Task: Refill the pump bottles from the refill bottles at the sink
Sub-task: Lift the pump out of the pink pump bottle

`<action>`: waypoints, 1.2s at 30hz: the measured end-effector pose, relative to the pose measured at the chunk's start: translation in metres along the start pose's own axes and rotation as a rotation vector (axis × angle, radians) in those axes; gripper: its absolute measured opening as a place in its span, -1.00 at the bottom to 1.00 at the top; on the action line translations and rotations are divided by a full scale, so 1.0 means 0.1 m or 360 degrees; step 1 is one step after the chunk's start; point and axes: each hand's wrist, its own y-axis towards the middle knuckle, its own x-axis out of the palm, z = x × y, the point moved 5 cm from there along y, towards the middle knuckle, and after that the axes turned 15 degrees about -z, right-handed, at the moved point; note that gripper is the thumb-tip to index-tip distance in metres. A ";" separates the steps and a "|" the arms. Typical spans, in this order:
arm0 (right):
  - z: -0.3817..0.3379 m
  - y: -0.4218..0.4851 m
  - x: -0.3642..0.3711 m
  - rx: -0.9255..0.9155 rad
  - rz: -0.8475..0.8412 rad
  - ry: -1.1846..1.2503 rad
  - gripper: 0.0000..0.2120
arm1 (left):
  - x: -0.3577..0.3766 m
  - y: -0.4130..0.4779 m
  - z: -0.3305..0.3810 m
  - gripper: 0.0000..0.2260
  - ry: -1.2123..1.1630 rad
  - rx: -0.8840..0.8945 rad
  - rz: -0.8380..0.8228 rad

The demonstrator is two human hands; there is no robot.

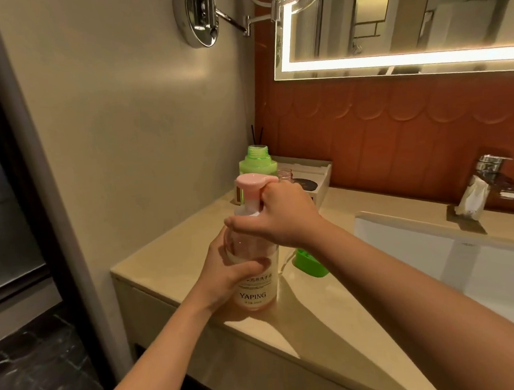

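The left hand [224, 273] wraps around the body of the clear pump bottle [255, 295], fingers curled across its front just above the "YAPING" label. The bottle stands upright on the beige counter [314, 316]. The right hand [286, 220] comes in from above and clasps the bottle's neck directly beneath the pink pump head [253, 180], which sits on top with its spout pointing toward that hand. Through the clear wall the bottle looks faintly pink, deepest at the base; the exact fill level cannot be told.

Just behind both hands stands a green refill bottle [257, 162], upright, its threaded mouth uncovered; its lower part is hidden, so how full it is cannot be seen. Its green cap [310, 264] lies on the counter under the right wrist. Beyond the right hand's knuckles the open mouth of a small clear pinkish bottle [285, 175] shows, next to a white tray [324, 169]. The white sink basin [414, 241] lies to the right of the right forearm, with the tap [490, 167] at its far side.
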 end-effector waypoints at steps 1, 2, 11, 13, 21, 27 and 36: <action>0.01 0.00 0.00 -0.0035 -0.0003 0.0045 -0.55 | 0.00 0.00 0.00 -0.37 -0.0003 0.0007 -0.0023; 0.02 0.00 0.00 -0.0062 -0.0009 0.0084 -0.56 | 0.01 0.00 0.00 -0.38 -0.0001 0.0011 -0.0039; 0.02 -0.07 0.04 -0.0239 -0.0111 0.0322 -0.54 | 0.08 -0.04 -0.03 -0.36 -0.0140 -0.0060 -0.0266; 0.01 -0.16 0.06 -0.0291 -0.0140 0.0424 -0.62 | 0.12 -0.08 -0.03 -0.34 -0.0180 -0.0072 -0.0305; 0.27 -0.40 0.13 -0.0282 -0.0621 0.1114 -0.64 | 0.19 -0.12 0.03 -0.19 -0.0129 -0.0067 -0.0244; 0.35 -0.57 0.07 -0.0121 -0.0450 0.1367 -0.47 | 0.23 -0.14 0.02 -0.22 -0.0101 -0.0002 -0.0066; 0.09 -0.63 0.04 -0.0080 -0.0089 0.1000 -0.74 | 0.33 -0.19 -0.01 -0.42 -0.0044 0.0129 0.0102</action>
